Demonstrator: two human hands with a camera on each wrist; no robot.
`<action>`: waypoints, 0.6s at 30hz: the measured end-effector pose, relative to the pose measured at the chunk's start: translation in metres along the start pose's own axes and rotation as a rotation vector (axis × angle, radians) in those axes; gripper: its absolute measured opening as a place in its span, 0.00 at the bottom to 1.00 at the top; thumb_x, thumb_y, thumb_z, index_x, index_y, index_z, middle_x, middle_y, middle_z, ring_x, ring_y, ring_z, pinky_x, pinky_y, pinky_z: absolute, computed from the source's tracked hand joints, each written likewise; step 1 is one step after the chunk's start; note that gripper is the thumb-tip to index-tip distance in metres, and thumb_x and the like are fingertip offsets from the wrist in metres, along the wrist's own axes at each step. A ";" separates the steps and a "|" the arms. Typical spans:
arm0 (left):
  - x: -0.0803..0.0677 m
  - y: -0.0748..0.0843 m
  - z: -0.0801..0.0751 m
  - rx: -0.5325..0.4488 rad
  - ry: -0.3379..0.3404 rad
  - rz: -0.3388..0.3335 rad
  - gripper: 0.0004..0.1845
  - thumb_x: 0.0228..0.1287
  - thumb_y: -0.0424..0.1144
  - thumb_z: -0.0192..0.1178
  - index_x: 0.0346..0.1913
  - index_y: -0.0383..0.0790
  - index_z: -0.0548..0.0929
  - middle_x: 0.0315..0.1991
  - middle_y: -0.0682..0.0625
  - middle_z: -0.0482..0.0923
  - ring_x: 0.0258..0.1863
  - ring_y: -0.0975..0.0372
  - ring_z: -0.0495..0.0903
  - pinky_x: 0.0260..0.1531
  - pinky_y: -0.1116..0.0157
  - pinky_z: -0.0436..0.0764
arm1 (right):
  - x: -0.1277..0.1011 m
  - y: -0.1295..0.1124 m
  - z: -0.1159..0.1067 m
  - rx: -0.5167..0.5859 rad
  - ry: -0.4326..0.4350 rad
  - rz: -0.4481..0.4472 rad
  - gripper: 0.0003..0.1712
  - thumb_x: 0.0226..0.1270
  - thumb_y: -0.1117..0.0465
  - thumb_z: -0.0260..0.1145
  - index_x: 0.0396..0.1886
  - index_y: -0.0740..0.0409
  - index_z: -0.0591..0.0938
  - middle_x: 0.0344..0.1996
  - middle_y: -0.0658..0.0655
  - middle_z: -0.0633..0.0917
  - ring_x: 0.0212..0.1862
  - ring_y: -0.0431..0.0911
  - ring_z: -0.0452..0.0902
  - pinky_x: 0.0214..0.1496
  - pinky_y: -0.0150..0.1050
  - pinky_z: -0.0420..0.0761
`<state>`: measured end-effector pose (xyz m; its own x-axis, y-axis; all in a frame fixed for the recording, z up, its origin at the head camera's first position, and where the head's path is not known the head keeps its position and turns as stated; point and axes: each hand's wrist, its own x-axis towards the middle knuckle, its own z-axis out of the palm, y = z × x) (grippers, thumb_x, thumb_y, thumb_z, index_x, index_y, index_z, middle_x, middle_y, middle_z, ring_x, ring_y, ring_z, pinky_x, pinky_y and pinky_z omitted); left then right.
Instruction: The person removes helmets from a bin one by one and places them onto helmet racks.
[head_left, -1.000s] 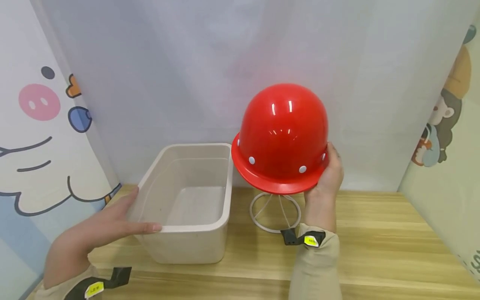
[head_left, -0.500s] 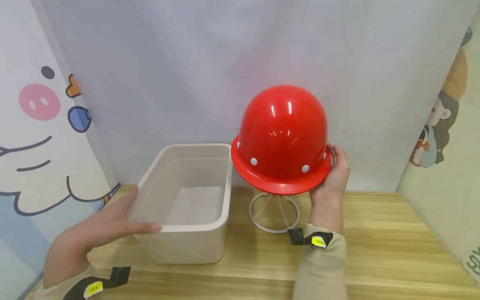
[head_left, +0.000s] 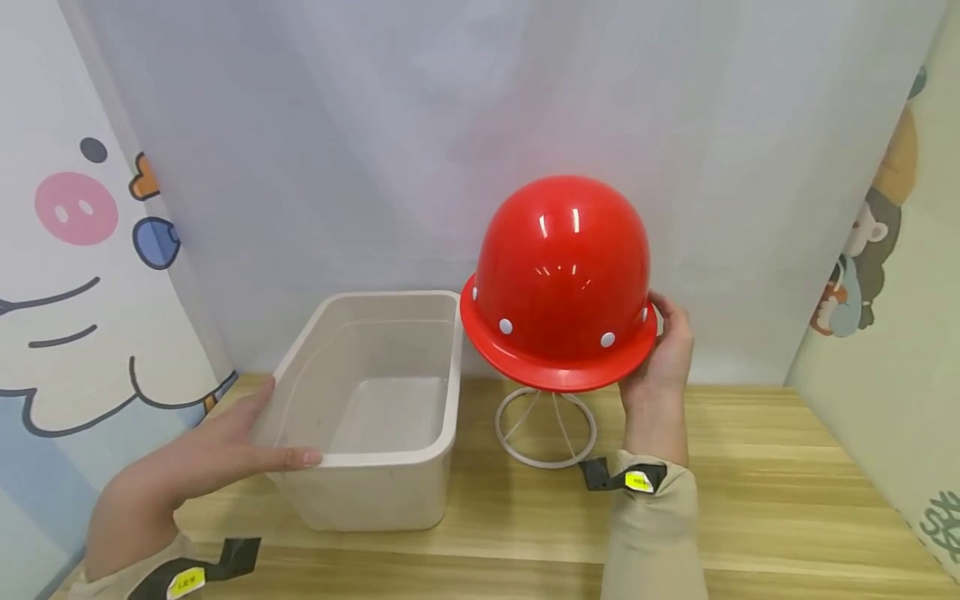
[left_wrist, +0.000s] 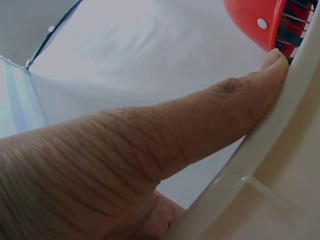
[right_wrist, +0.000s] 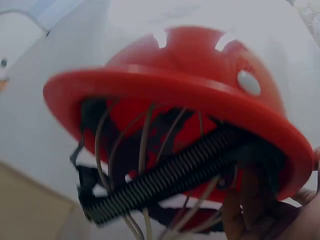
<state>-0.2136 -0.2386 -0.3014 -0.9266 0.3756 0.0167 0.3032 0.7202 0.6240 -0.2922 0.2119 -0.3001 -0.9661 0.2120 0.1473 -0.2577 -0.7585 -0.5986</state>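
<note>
A glossy red hard hat (head_left: 564, 267) with white rivets sits over a white wire stand (head_left: 546, 462), whose ring base rests on the table. My right hand (head_left: 663, 350) grips the hat's right brim, some fingers reaching inside. The right wrist view shows the black ridged headband (right_wrist: 165, 175) and the stand's wires (right_wrist: 145, 140) rising into the shell. My left hand (head_left: 217, 450) lies at the near left corner of a beige plastic bin (head_left: 375, 496). Its straight thumb (left_wrist: 215, 112) runs along the front rim, and the other fingers are mostly hidden at the bin's left side.
The bin stands just left of the wire stand on the wood-grain table (head_left: 787, 500). A pale curtain (head_left: 337, 150) hangs behind. Printed panels with cartoon figures close off the left (head_left: 75, 275) and right (head_left: 892, 350) sides.
My right hand has shifted slightly right along the hat's brim. The whole head view has drifted a little; the left hand and bin keep their positions relative to each other.
</note>
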 end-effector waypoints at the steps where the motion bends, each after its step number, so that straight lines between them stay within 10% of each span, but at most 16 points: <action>1: 0.000 0.000 0.000 0.005 -0.001 0.003 0.47 0.59 0.54 0.66 0.74 0.53 0.49 0.58 0.51 0.73 0.56 0.54 0.74 0.50 0.57 0.77 | 0.001 -0.002 -0.004 -0.052 0.004 0.023 0.19 0.70 0.47 0.57 0.55 0.49 0.73 0.49 0.48 0.80 0.54 0.44 0.72 0.55 0.39 0.78; 8: 0.002 0.001 0.000 0.020 -0.001 0.003 0.48 0.59 0.55 0.66 0.75 0.50 0.49 0.60 0.49 0.73 0.57 0.54 0.73 0.51 0.54 0.76 | 0.001 -0.022 -0.035 -0.677 0.044 0.122 0.34 0.68 0.30 0.49 0.70 0.33 0.60 0.40 0.42 0.87 0.53 0.43 0.75 0.56 0.44 0.72; 18: 0.001 -0.002 -0.001 -0.003 -0.017 0.004 0.50 0.61 0.54 0.64 0.77 0.53 0.43 0.65 0.47 0.68 0.60 0.52 0.71 0.51 0.52 0.76 | -0.014 -0.052 -0.053 -1.327 -0.239 0.004 0.39 0.73 0.31 0.39 0.75 0.46 0.57 0.73 0.56 0.64 0.73 0.57 0.59 0.69 0.63 0.65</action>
<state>-0.2153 -0.2408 -0.3020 -0.9215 0.3883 0.0058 0.3060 0.7169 0.6264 -0.2646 0.2814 -0.3129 -0.9807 -0.0039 0.1953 -0.1776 0.4342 -0.8831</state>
